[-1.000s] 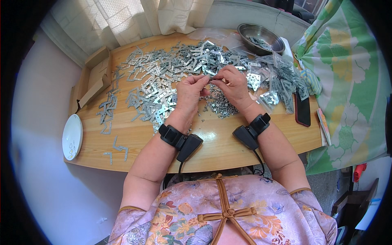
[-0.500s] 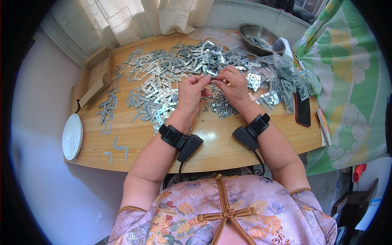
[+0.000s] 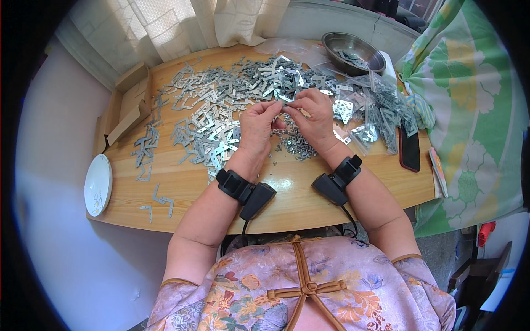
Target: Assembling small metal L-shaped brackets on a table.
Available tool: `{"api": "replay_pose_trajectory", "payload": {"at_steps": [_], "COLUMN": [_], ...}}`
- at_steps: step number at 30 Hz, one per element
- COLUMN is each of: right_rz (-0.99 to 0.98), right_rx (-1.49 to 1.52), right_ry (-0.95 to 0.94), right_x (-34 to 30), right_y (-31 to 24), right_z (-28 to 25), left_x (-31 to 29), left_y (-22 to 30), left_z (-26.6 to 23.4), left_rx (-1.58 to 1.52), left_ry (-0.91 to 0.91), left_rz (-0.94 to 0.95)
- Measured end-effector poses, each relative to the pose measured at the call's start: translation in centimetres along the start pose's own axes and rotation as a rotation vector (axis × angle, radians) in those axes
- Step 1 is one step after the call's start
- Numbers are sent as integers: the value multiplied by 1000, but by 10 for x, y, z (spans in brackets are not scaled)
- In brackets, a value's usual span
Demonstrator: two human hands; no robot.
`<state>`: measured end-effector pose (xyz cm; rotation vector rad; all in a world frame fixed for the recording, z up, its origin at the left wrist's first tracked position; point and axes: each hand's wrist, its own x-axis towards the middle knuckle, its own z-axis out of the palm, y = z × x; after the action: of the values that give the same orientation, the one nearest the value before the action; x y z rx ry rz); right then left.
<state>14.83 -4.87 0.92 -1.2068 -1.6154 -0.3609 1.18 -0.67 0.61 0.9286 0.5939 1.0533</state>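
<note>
My left hand and my right hand meet over the middle of the table, thumbs and forefingers pinched together. Between the fingertips is a small dark piece, too small and covered to name. Beneath and just nearer than the hands lies a heap of small nuts or screws. Flat L-shaped metal corner brackets spread in a wide pile to the left of and beyond my hands. Right of my right hand are clear plastic bags with grey brackets inside.
A steel bowl holding some metal pieces stands at the far right. An open cardboard box and a white plate are at the left edge. A phone lies at the right. Several loose brackets lie near left.
Both hands stay pinched together at nearly the same spot. The right wrist has shifted very slightly left, and the fingers have moved a little around the small piece.
</note>
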Motion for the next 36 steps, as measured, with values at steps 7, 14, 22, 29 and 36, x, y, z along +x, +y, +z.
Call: {"api": "replay_pose_trajectory", "payload": {"at_steps": [7, 14, 22, 29, 36], "right_rz": [33, 60, 261, 167, 45], "right_rx": [8, 33, 202, 176, 49], "right_ry": [5, 54, 63, 102, 56], "right_x": [-1, -2, -3, -2, 0], "right_y": [-2, 2, 0, 1, 3], "right_z": [1, 3, 6, 3, -2], "left_x": [0, -2, -4, -5, -5], "left_y": [0, 1, 3, 2, 3], "left_z": [-1, 5, 7, 8, 7], "left_rx": [37, 10, 54, 79, 89], "left_ry": [-9, -31, -79, -111, -73], "left_rz": [8, 46, 74, 117, 90]}}
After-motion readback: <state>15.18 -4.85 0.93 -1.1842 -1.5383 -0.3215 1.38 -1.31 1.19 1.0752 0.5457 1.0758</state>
